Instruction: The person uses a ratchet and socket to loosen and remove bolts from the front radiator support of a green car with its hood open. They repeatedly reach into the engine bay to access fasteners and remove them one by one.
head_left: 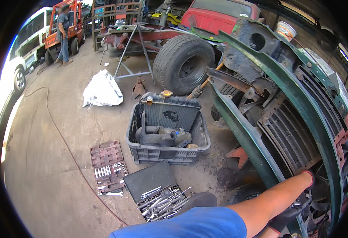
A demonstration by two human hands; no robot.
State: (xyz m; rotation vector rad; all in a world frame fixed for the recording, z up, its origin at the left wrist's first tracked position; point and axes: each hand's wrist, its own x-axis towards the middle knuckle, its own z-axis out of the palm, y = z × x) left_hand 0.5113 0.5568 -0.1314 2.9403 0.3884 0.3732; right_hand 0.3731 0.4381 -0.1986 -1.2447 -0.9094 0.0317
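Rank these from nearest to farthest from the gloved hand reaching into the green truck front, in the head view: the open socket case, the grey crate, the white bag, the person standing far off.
From the right hand:
1. Socket case, on the floor to its left.
2. Crate, farther left and up, holding a radiator.
3. White bag, beyond the crate on the concrete.
4. Person, far top left by the forklift.

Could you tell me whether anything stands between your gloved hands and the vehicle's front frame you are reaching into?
Nothing visible does. The left hand already rests against the grille slats behind the green frame rail, and the right hand is in among the dark parts below it. What either grips is hidden.
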